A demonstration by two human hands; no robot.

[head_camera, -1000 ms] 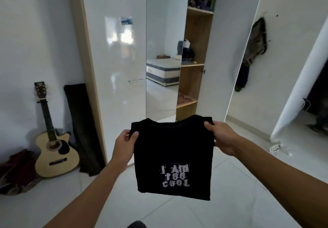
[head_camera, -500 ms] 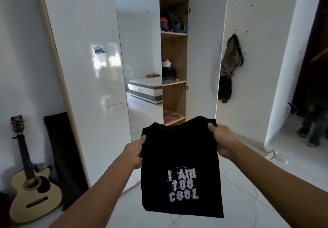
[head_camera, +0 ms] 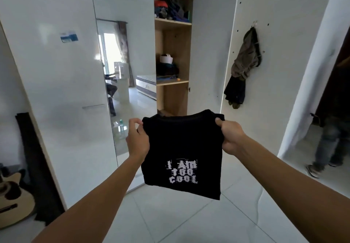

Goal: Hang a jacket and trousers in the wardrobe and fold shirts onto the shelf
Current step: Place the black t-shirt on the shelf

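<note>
A folded black shirt (head_camera: 181,148) with white lettering hangs in front of me. My left hand (head_camera: 137,140) grips its top left corner and my right hand (head_camera: 230,136) grips its top right corner. Straight behind it stands the white wardrobe (head_camera: 56,72) with one door (head_camera: 210,43) swung open. Inside are wooden shelves: the middle shelf (head_camera: 172,82) carries dark folded clothes and a white item, the upper shelf (head_camera: 173,22) a heap of mixed clothes. The shirt hides the lowest shelf.
A mirror panel (head_camera: 125,62) on the wardrobe reflects a bed and a window. A guitar (head_camera: 13,201) and a dark panel (head_camera: 34,163) lean at the left. Clothes (head_camera: 244,68) hang from a wall hook at the right. A person's legs (head_camera: 329,144) stand in the right doorway.
I have come nearer to the wardrobe and my view has risen and turned right. The shirt stays held at both top corners and now hangs before the open compartment.
</note>
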